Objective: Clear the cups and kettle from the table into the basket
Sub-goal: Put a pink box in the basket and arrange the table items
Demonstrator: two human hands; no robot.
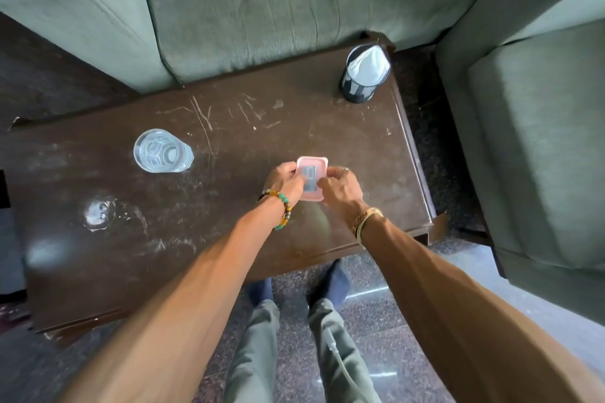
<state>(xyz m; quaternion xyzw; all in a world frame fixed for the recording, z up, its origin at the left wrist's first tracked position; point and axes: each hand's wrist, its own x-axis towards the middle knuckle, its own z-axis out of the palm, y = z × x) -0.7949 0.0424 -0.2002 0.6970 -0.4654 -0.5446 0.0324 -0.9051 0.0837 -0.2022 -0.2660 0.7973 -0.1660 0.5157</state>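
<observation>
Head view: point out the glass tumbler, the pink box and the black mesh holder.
glass tumbler point(162, 151), head view, on its bottom, seen through the mouth.
pink box point(310, 173), head view, on its lid label.
black mesh holder point(355, 90), head view, on its mesh side wall.

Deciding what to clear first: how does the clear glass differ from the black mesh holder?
The glass is clear, the mesh holder black. The glass stands left on the table, the mesh holder at its far right corner. The glass holds nothing solid; the mesh holder holds something white. Both stand upright, untouched.
</observation>
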